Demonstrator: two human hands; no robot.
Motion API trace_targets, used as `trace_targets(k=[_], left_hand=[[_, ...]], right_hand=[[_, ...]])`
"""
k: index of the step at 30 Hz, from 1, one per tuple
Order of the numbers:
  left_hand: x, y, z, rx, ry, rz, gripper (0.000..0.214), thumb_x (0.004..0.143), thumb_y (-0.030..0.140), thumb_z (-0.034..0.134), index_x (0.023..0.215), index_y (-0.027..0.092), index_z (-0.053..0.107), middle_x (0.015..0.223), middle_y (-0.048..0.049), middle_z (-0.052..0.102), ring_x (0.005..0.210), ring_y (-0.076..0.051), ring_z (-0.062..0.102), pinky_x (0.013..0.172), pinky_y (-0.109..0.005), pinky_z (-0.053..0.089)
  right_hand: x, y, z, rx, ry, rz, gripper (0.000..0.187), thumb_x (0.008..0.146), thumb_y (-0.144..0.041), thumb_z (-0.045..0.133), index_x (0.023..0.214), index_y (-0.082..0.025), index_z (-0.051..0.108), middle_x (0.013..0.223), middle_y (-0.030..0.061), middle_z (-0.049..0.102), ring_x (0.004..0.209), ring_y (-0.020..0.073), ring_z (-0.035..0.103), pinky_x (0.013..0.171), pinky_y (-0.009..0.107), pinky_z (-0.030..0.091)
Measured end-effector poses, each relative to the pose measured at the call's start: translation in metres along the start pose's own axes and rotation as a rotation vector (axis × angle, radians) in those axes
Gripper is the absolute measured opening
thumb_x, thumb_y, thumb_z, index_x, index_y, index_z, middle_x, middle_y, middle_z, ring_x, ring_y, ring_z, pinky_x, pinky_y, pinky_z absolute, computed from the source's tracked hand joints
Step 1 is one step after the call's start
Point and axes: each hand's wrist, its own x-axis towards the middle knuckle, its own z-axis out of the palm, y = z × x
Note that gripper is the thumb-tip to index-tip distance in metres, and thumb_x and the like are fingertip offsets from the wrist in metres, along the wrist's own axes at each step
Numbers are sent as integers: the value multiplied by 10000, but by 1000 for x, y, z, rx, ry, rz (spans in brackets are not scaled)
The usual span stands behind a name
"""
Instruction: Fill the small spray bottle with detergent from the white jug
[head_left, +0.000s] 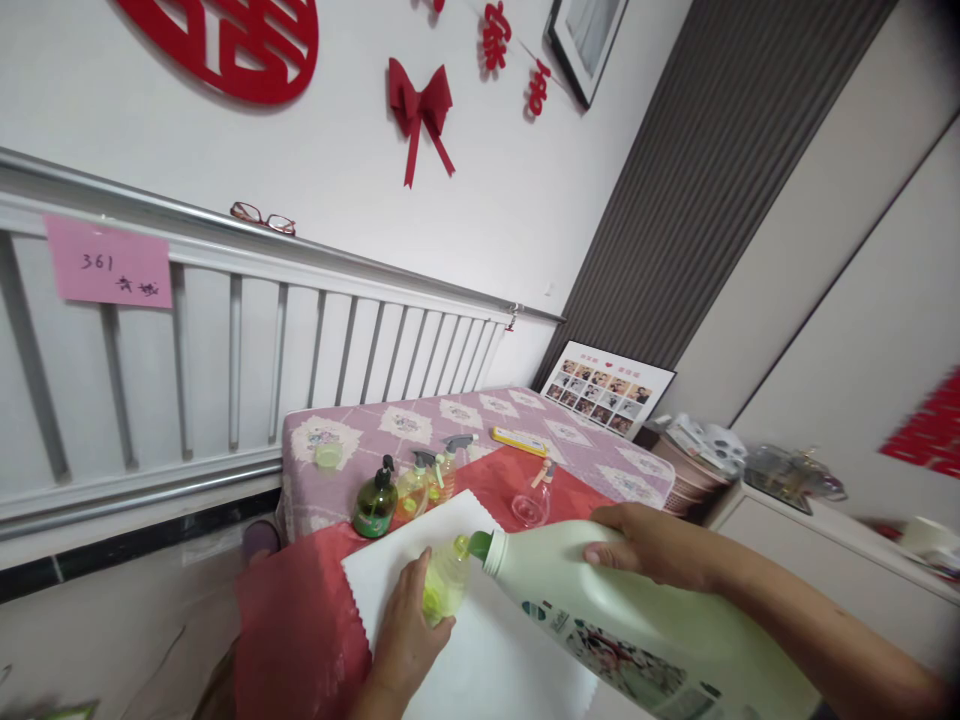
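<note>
My right hand [637,545] is closed on the handle of a large pale green jug [600,610], tipped so that its green spout [480,545] points left. Its mouth is at the neck of a small clear bottle with yellow-green parts [448,578]. My left hand [411,625] wraps around that bottle and keeps it on a white scallop-edged sheet [487,650]. Whether liquid is flowing between the two I cannot make out. Beyond them stand a green pump bottle [375,502], two clear spray bottles [414,488] and a clear pink-tinted spray bottle [534,500].
A red cloth [300,620] and a purple patterned cover [352,425] lie over the table. On it are a yellow box [520,441] and a small pale green lid-like piece [328,455]. A white radiator [259,350] runs behind; a photo board [606,390] leans at the back right.
</note>
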Motion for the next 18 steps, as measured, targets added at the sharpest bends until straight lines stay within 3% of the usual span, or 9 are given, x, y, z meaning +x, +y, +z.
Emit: trace_targets(k=[6, 18], left_hand=[[-3, 9, -5, 3, 5, -16, 892, 718, 171, 655, 1550, 138, 335, 1606, -164, 471, 1516, -286, 423, 1286, -406, 335], [-4, 14, -7, 31, 8, -27, 895, 721, 128, 670, 1550, 141, 335, 1599, -164, 475, 1518, -273, 422, 1280, -384, 332]], right_hand=[[3, 5, -1, -26, -8, -4, 625, 813, -758, 530, 959, -164, 659, 1076, 204, 766, 1010, 392, 718, 812, 431, 555], [4, 6, -5, -41, -30, 36, 625, 824, -736, 551, 1037, -161, 672, 1142, 199, 770, 1045, 398, 726, 825, 429, 563]])
